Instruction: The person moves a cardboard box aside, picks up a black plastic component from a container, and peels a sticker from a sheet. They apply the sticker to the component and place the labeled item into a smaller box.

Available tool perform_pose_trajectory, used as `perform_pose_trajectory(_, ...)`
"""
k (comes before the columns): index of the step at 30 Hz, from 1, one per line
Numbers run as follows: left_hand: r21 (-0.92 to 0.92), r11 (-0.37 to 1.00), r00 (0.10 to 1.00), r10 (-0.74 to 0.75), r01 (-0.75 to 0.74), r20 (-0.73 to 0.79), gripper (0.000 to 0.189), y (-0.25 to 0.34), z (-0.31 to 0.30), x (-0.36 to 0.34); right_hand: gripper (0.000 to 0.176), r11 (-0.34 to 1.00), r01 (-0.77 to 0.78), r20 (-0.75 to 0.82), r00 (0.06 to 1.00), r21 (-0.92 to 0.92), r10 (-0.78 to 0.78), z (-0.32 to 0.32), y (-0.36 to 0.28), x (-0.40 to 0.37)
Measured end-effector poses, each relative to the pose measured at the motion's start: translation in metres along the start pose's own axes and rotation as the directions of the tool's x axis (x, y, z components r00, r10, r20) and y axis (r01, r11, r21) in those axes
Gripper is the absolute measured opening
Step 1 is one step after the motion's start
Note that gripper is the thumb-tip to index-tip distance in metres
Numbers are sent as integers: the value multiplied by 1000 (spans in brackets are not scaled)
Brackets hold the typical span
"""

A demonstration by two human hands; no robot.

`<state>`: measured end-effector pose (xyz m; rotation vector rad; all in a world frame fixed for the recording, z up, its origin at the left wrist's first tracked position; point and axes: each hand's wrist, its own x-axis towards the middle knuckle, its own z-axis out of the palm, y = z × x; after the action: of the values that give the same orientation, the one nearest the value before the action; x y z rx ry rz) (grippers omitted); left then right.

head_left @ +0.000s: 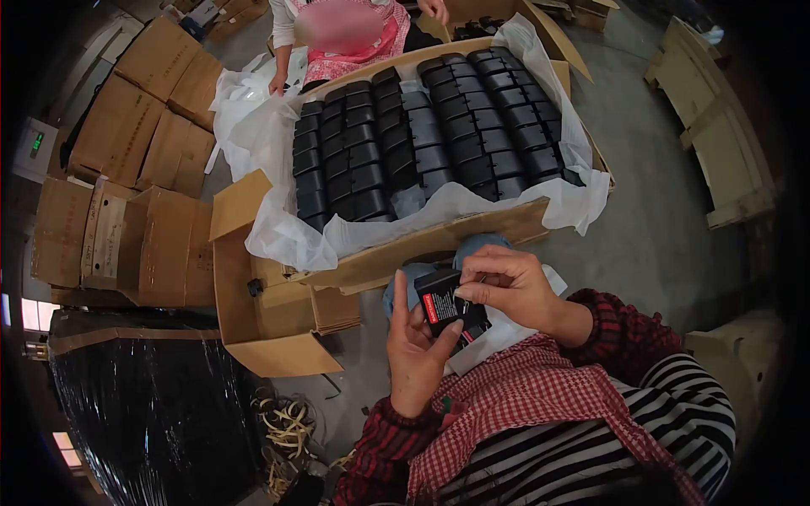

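My left hand (415,354) holds a small black part (447,302) with a red and white label, its thumb on the lower edge and its index finger stretched upward. At the part's upper right, the thumb and index finger of my right hand (513,288) are pinched together; what they hold, if anything, is too small to make out. Beyond my hands stands a large carton (506,221) lined with white plastic film (295,240). Rows of black plastic parts (434,135) lie packed inside it.
A co-worker (359,51) is behind the carton, one hand near the film. An open cardboard box (278,354) stands at the left, with stacked boxes (126,110) beyond. Below are a black wrapped stack (152,405) and tangled straps (287,426). Wooden crating (717,126) stands right.
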<state>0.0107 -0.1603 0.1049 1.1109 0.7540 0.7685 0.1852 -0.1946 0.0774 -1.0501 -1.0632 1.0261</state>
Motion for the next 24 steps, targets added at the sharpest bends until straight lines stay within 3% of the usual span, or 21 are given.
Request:
perform_pose_trajectory(6,12,1000,1000,-18,18,-5,92,0,-2,1,17,993,-47,-19,999,104,49,4,3,3)
perform_pose_trajectory(10,-5,1000,1000,-22,22,-6,90,2,-2,1,16,994,-76,-7,997,82,77,4,-2,4)
perform_pose_trajectory(12,-13,1000,1000,-21,21,-5,90,0,-4,1,15,998,-53,-2,999,-25,53,5,-6,4)
perform_pose_trajectory(24,-39,998,999,-44,43,-16,90,-2,-4,2,15,999,-45,-33,998,18,45,6,3,2)
